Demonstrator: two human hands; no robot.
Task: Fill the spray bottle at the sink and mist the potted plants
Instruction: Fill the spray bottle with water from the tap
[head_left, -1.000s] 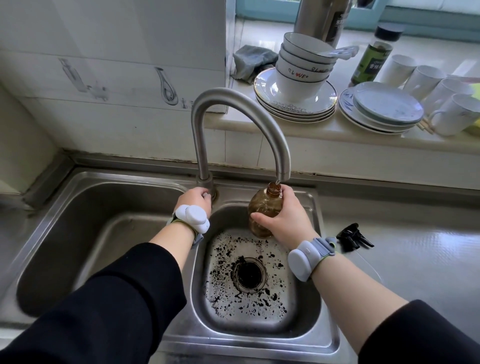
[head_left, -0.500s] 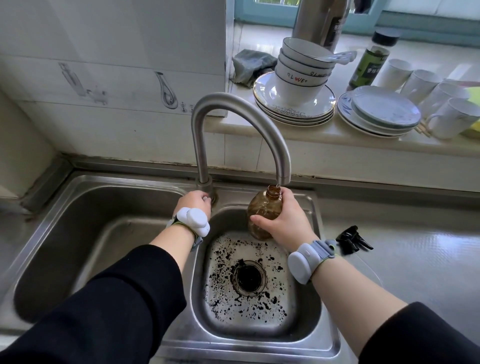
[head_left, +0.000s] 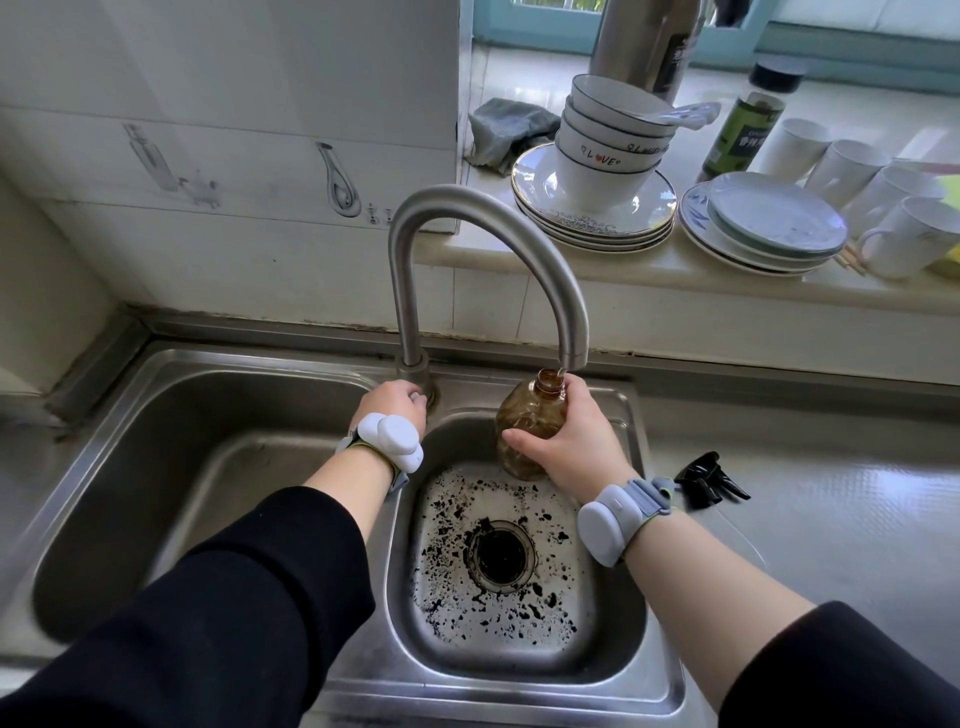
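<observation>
Right hand (head_left: 571, 441) grips bottle (head_left: 524, 415) under faucet spout (head_left: 571, 353), left hand (head_left: 392, 405) curls on faucet base (head_left: 414, 370); bottle neck needs centring below spout.

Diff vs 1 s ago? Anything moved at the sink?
No visible change. The left hand stays at the faucet base. The right hand still grips the brown spray bottle under the spout, with water trickling in. The black spray head lies on the counter as before.
</observation>
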